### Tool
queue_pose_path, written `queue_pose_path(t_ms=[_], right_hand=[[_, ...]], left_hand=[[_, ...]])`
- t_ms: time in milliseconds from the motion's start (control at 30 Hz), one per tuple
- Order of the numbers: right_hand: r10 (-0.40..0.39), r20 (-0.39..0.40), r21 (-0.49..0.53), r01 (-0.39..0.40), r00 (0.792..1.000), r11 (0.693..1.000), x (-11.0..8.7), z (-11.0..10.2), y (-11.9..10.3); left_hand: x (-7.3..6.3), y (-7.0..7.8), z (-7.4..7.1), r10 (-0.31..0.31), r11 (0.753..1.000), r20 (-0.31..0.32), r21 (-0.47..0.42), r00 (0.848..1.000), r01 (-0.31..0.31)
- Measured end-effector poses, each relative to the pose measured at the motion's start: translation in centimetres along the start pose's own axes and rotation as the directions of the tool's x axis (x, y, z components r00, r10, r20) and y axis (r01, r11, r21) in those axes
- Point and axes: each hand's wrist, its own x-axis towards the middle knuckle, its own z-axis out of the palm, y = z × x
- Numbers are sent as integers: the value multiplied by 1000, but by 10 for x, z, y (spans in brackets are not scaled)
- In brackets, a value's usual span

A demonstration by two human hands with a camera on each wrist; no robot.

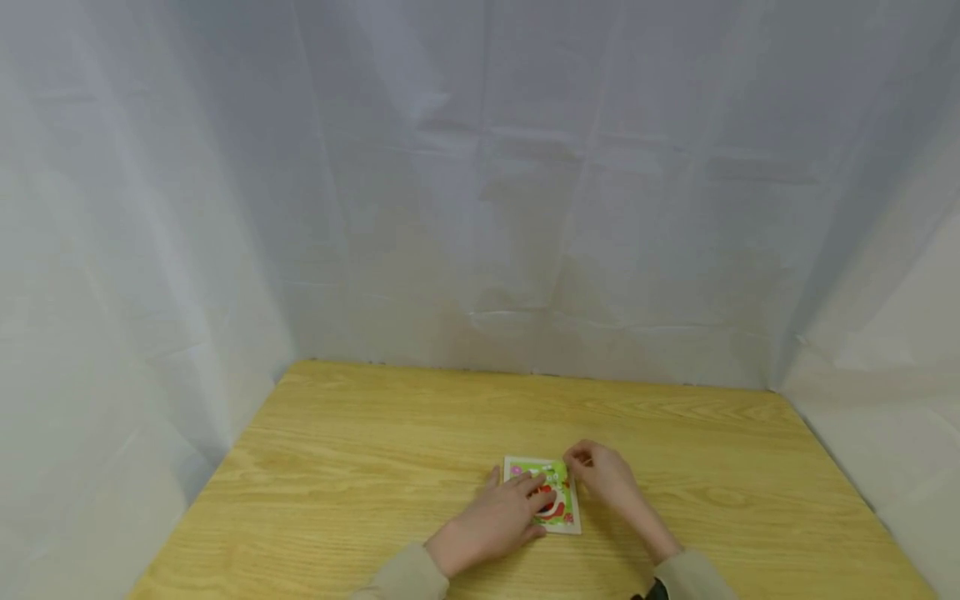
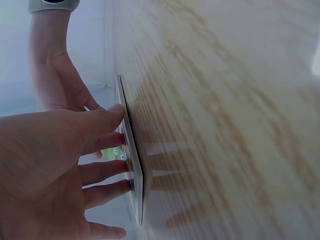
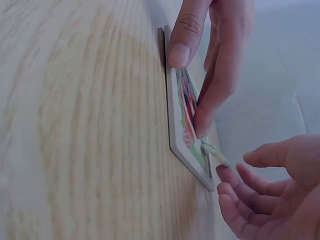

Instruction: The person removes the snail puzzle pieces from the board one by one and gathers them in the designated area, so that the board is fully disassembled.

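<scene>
A flat wooden picture puzzle (image 1: 572,515) with a pale frame and a green and red picture lies on the table. My left hand (image 1: 495,517) rests across its left part, fingers spread and fairly straight, fingertips on the picture; in the left wrist view the thumb (image 2: 112,116) touches the frame's near edge. At the far right corner, my right hand (image 1: 606,479) pinches a thin green puzzle piece (image 3: 218,156) between thumb and fingers. That piece stands tilted, its lower end at the puzzle's surface. Part of the picture is hidden under my left hand.
The wood-grain table (image 1: 360,442) extends around the puzzle on all sides. White sheeting (image 1: 525,208) hangs behind the table and along both sides. A dark band (image 1: 654,590) shows at my right wrist, by the beige sleeve (image 1: 693,575).
</scene>
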Motion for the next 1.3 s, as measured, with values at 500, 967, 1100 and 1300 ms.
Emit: queue_pose_path(t_ms=[500, 967, 1100, 1300], right_hand=[[-56, -52, 103, 61, 997, 993, 5, 6, 8], [57, -73, 365, -26, 996, 931, 2, -9, 15], [82, -69, 397, -48, 994, 917, -1, -14, 20], [96, -67, 445, -57, 993, 894, -1, -20, 30]], left_hand=[[-2, -2, 1, 4, 1000, 63, -5, 998, -4], [-4, -2, -1, -10, 1000, 71, -25, 997, 12], [-4, -2, 0, -12, 1000, 63, -17, 998, 13], [-4, -2, 0, -10, 1000, 62, -25, 998, 12]])
